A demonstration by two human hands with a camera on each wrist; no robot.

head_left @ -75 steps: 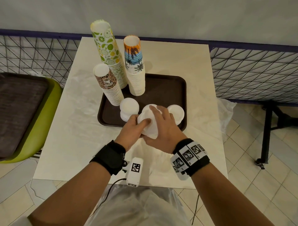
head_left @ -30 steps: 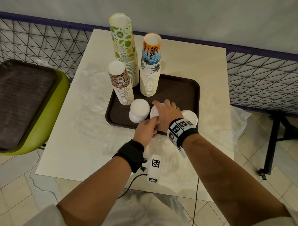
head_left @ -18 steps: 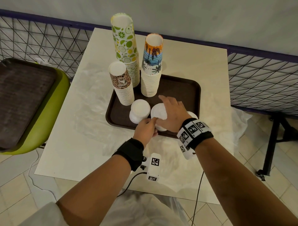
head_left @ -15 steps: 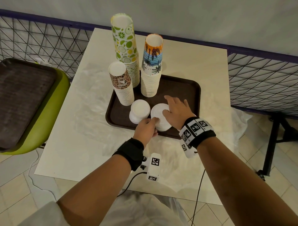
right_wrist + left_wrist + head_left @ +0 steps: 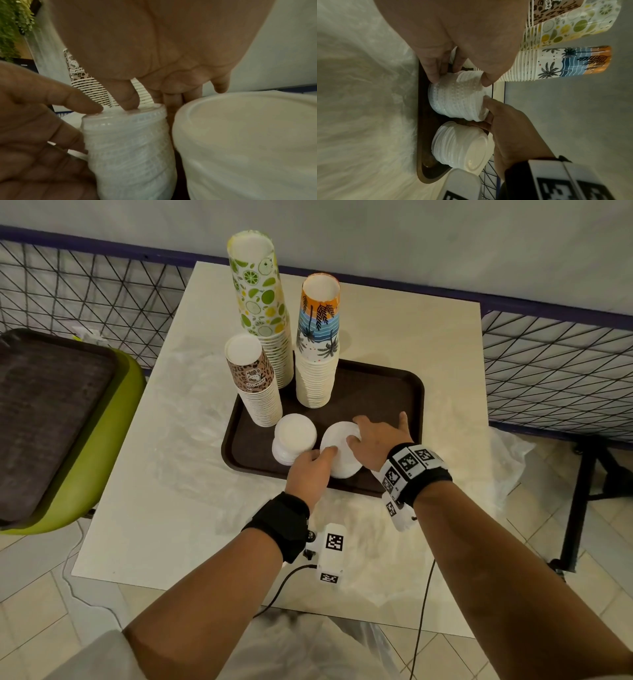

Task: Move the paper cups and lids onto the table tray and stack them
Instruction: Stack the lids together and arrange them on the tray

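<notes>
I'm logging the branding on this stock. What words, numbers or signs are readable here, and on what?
"Hello" (partly cut off by the frame edge, so uncertain): leopard-print cup stack, left wrist view; its other lettering is too blurred to read.
No words visible: lime-print cup stack, palm-print cup stack, middle lid stack.
Square codes only, no letters: wrist markers.

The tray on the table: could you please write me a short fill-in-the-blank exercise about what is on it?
The tray holds ___ stacks of paper cups. The shortest cup stack has a ___ print on its top cup. The left hand and right hand both grip one lid stack, which is ___ in colour.
Missing words: three; leopard; white.
</notes>
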